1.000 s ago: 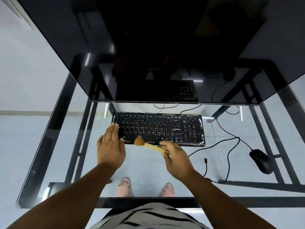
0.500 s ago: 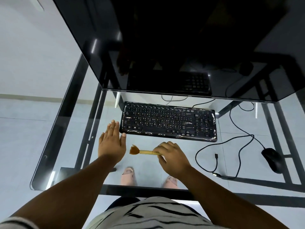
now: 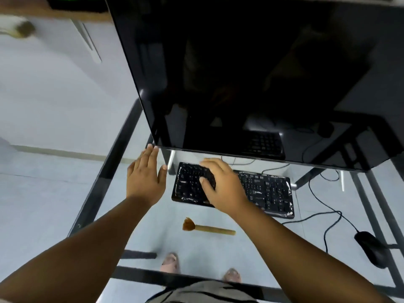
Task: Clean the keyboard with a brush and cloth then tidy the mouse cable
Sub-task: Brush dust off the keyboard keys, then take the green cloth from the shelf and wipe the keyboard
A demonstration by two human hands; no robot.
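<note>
Right hand [image 3: 220, 184] spread open, palm down over the keyboard [image 3: 262, 191]; left hand [image 3: 145, 178] flat, open, empty beside it.

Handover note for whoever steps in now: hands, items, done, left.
Left hand: open, empty, over the glass desk left of the keyboard.
Right hand: empty, fingers spread over the keyboard's left half.
Brush: lying on the desk in front of the keyboard.
Mouse: far right, its cable loose in loops.
Cloth: not in view.
Done: brushing apparently finished, since the brush is down.
Left: wipe with cloth, tidy cable.
</note>
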